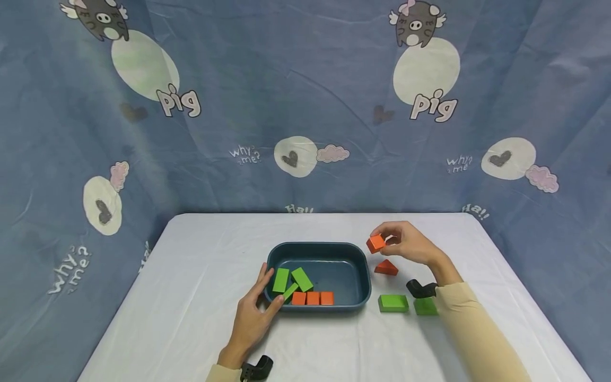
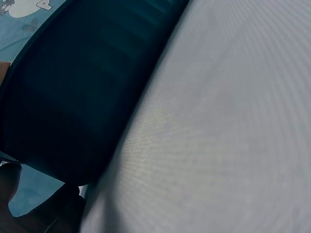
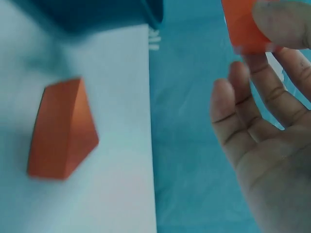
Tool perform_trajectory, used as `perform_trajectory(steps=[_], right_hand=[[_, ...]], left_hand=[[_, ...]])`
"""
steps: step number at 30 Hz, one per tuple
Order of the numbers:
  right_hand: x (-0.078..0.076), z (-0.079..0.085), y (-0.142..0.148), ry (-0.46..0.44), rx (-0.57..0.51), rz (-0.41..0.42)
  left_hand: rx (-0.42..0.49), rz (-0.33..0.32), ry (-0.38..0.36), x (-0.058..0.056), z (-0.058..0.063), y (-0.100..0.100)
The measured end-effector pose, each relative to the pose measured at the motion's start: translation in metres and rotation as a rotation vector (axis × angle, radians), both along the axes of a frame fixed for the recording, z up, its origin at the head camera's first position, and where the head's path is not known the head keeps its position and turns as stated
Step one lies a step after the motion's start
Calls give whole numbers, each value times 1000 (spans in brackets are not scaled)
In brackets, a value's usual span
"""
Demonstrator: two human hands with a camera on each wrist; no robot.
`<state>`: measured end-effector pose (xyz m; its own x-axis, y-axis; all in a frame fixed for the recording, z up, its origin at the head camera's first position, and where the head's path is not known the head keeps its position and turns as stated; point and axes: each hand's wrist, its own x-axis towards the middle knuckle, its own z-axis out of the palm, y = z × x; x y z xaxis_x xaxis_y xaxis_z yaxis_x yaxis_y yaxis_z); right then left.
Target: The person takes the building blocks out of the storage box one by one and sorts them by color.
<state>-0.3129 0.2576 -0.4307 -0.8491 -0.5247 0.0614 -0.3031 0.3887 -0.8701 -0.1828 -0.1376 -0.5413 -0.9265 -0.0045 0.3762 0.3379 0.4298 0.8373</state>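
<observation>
A dark blue tray (image 1: 334, 247) stands on the white table. My left hand (image 1: 253, 315) holds its near left corner, thumb on the near rim and fingers along the left side; the left wrist view shows the tray's outer wall (image 2: 82, 97) close up. Raised just beyond the tray's right end, my right hand (image 1: 406, 244) pinches an orange cube (image 1: 375, 243) between thumb and fingers. Below that hand an orange triangular block (image 1: 386, 268) lies on the table, also in the right wrist view. Inside the tray are green blocks (image 1: 280, 280) at the left and orange cubes (image 1: 312, 298) along the near wall.
Right of the tray a green block (image 1: 393, 303) lies on the table. Another green block (image 1: 425, 306) is partly covered by the right wrist and sleeve. A blue patterned cloth (image 1: 305, 106) hangs behind the table's far edge.
</observation>
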Motion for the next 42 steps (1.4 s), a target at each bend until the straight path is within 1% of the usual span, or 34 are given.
perform_trajectory(steps=[8,14,18,23,27,33,38,42], right_hand=[[6,-11,31,-7,-30,-70],[9,-18,53,-19,-14,-145],[14,-22,65,-41,-16,-182],[16,-28,79,-56,-2,-200],[16,-36,87,-70,14,-215],[19,-44,93,-109,3,-221],[21,-50,98,-123,4,-233],[23,-52,103,-125,23,-252]], left_hand=[[10,4,-13,2,2,1],[28,-1,-15,1,1,3],[20,1,-17,1,0,3],[-1,3,-19,-1,-1,2],[12,-1,-24,-1,1,2],[29,0,-32,0,0,2],[45,-4,-32,1,1,2],[25,-6,-32,1,3,2]])
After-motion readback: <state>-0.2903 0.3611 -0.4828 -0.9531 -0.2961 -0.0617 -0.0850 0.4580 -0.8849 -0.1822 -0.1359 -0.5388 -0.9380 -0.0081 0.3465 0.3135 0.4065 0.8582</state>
